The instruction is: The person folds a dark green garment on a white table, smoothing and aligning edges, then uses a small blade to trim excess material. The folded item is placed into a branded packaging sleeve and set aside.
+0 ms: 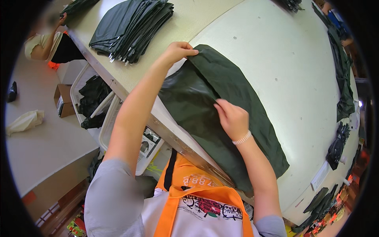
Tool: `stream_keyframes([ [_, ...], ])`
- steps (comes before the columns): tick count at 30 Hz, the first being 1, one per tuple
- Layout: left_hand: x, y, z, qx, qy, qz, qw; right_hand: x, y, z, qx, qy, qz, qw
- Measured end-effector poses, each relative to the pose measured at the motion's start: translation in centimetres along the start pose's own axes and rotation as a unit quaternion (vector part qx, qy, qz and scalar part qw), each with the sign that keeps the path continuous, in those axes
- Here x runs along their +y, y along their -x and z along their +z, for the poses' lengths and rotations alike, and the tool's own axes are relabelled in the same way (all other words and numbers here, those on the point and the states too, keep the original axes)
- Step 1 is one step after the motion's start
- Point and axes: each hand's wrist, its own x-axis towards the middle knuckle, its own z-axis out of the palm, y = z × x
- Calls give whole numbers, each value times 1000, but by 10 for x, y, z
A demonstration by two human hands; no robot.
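Cloth [203, 118] sprawls over the pale table [296, 102], pinched by left hand [177, 53] and right hand [235, 120]. A dark stack [130, 25] sits beyond; white baskets [103, 134] stand alongside.

We count two hands, one left hand [179, 53] and one right hand [233, 119]; one white bracelet [242, 138]; one spread dark green sheet [193, 104]; one thick stack [132, 25], its layers too overlapped to number; two white baskets [72, 93]; one cardboard box [65, 99]. Dark bundles [337, 146] farther right we cannot tally.
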Motion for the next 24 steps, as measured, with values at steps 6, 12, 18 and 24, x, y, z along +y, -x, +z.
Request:
stream_keyframes([
  [6,-45,1,-36,-158,21,-120,980,34,-17,12,14,3,107,994],
  [12,-65,3,-43,-208,119,-122,963,24,-41,33,-68,-21,182,981],
  [18,-85,30,-56,-37,136,-122,982,39,-53,54,-38,122,68,989],
  [24,-111,165,11,386,195,-29,901,45,-47,66,-35,160,40,986],
])
